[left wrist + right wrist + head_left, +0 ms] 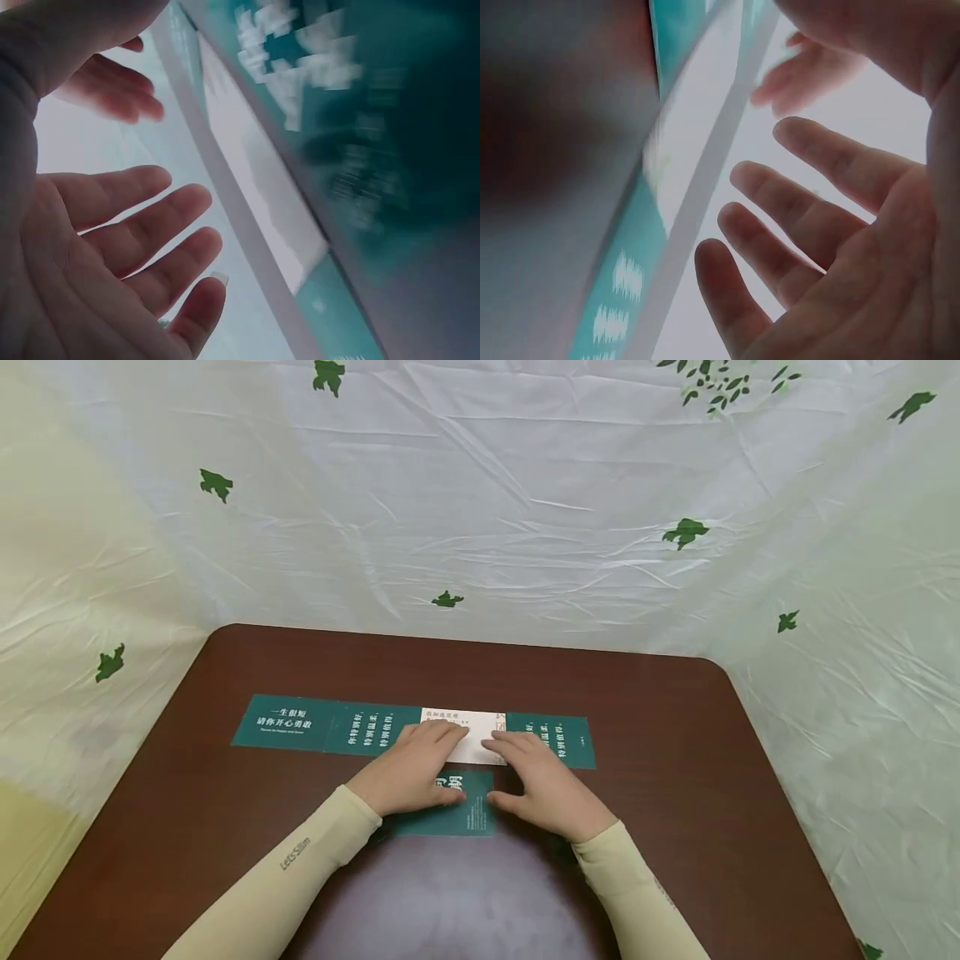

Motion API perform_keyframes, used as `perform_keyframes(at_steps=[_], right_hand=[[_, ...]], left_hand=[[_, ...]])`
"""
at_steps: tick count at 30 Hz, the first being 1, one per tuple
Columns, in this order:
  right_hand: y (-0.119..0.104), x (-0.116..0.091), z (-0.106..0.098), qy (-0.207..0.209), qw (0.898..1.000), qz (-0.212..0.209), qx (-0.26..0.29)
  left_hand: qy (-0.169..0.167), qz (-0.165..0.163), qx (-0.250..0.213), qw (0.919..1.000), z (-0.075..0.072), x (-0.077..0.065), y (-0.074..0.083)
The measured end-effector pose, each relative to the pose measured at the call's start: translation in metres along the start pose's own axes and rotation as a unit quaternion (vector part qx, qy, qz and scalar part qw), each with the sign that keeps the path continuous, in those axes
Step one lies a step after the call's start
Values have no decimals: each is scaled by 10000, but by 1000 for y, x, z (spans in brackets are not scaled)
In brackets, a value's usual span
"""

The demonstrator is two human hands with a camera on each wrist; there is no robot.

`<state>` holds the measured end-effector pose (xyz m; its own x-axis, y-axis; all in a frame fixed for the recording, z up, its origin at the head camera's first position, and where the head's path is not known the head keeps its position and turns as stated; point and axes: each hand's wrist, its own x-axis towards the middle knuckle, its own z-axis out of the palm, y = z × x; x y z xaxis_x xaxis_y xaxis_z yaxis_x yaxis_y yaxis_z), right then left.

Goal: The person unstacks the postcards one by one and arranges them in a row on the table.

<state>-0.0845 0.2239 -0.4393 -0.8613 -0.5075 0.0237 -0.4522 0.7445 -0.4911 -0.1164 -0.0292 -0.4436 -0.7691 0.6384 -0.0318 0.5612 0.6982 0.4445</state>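
My left hand [420, 764] has its fingers stretched out over the white card [483, 749] and the green card beside it [341, 727]. Under its thumb lies a separate green card [478, 817] with white lettering, nearer to me and partly covered. My right hand [543, 785] reaches over the seam between the white card and the right green card [581, 747], fingers spread and thumb pointing left. In both wrist views the palms [82, 262] [862, 262] hold nothing. A further green card [281, 722] with white lettering forms the row's left end.
The cards lie on a dark reddish-brown table [645, 693] with rounded far corners. A pale, wrinkled cloth [525, 485] with green leaf shapes hangs behind it and on both sides. Light glares off the table's near part.
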Motion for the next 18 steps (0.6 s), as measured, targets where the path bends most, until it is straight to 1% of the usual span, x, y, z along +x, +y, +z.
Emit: perform_keyframes(at_steps=[3,7,12,18], right_hand=[[-17,1,16,-103,9993,-295,-213],[-25,0,30,-204,9979,-507,-335],[-28,-2,37,-262,9965,-572,-550],[-29,0,43,-345,9958,-561,-644]], left_hand=[[64,77,48,9999,0,-23,-5],[50,129,121,9998,4,-39,-9],[21,65,69,10000,11,-53,-16],[178,-39,22,9998,14,-64,-20]])
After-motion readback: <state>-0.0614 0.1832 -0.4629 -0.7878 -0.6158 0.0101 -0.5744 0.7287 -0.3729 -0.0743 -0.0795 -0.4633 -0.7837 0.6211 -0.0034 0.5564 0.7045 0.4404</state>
